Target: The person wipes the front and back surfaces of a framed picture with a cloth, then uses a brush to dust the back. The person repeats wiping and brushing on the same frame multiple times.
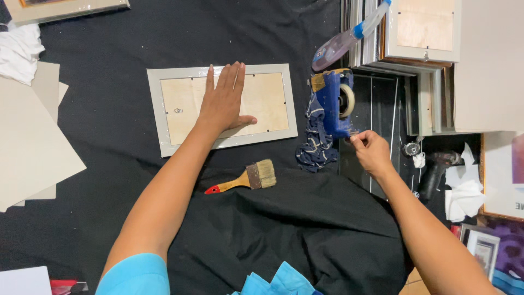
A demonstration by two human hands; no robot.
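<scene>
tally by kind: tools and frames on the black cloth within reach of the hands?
Picture frame, face down under left hand: 1
Paintbrush: 1
Blue tape dispenser at right hand: 1
Spray bottle: 1
Blue rag: 1
Total: 5

A picture frame [222, 107] lies face down on the black cloth over the bench [109, 136], its long sides running left to right and its right end tilted slightly upward in the view. Its border is pale grey-white and glossy, and the backing board inside it is light, bare wood with a small metal hanger near the left end. The left hand [222, 104] rests flat on the backing, fingers spread.

To the right stands a blue tape dispenser [334, 104], holding a roll of beige tape. The right hand [371, 150] pinches the tape end at the dispenser's lower edge.
</scene>
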